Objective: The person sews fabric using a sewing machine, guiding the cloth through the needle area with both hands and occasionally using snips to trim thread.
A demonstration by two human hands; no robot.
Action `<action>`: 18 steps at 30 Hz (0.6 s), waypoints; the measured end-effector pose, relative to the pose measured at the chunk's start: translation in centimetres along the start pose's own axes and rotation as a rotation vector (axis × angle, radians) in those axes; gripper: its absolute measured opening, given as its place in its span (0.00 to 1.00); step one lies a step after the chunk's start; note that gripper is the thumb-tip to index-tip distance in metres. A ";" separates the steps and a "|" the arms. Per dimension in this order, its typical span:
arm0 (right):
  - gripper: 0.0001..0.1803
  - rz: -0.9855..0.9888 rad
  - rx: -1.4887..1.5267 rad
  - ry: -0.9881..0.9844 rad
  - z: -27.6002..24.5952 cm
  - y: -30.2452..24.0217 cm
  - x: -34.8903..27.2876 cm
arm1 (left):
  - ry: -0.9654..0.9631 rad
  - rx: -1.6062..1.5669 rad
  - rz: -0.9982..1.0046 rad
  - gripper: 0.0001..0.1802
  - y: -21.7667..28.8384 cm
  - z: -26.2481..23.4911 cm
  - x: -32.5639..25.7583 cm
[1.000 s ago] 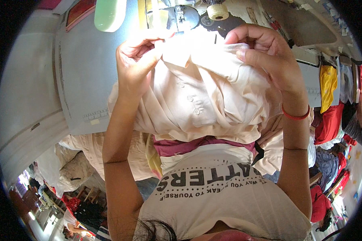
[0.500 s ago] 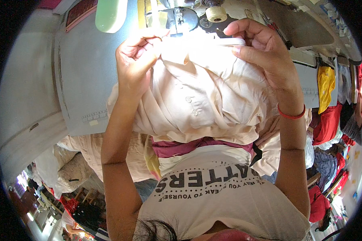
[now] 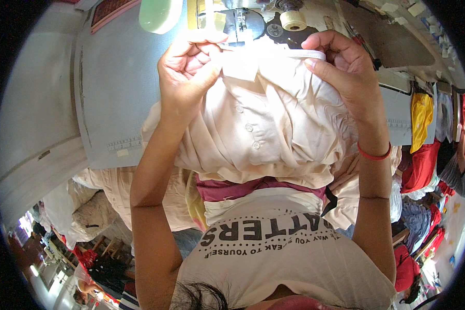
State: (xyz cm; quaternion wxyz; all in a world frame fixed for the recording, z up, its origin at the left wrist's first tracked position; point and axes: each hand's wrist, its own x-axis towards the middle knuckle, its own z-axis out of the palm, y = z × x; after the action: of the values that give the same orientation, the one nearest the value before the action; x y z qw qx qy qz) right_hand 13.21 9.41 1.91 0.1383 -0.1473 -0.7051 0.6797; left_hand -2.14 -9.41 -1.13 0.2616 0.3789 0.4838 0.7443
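A cream buttoned garment (image 3: 289,129) lies bunched on the sewing table, its upper edge drawn up to the sewing machine's metal plate (image 3: 237,25). My left hand (image 3: 188,72) is closed, pinching that edge at its left end; strong glare washes out the cloth by the fingertips. At the other end my right hand (image 3: 349,67) grips the garment between thumb and forefinger, where a narrow white edge band (image 3: 306,53) shows. The stretch between my hands is overexposed. Several small buttons run down the middle of the garment.
A pale green rounded object (image 3: 160,14) and a cream knob (image 3: 293,20) stand at the far side. A printed ruler scale (image 3: 123,144) marks the grey tabletop (image 3: 113,93). Yellow cloth (image 3: 421,119) and red cloth (image 3: 421,168) hang at the right. More cream fabric (image 3: 116,194) sits below the table edge.
Both hands and the garment's edge have shifted slightly right in the picture, as has the machine, so the view itself has moved. Both grips stay closed; the cloth folds differ a little.
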 end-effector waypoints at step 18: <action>0.07 -0.356 -0.557 0.145 5.0 -0.7 0.3 | 0.027 -0.174 -0.125 0.16 -0.4 0.9 0.0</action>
State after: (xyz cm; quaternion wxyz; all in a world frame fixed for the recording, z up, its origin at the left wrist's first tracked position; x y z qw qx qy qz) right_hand 10.90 4.90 2.44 0.2590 -0.1017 -0.8669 0.4137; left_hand -1.38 -8.74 -1.29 0.3329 0.3139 0.4435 0.7707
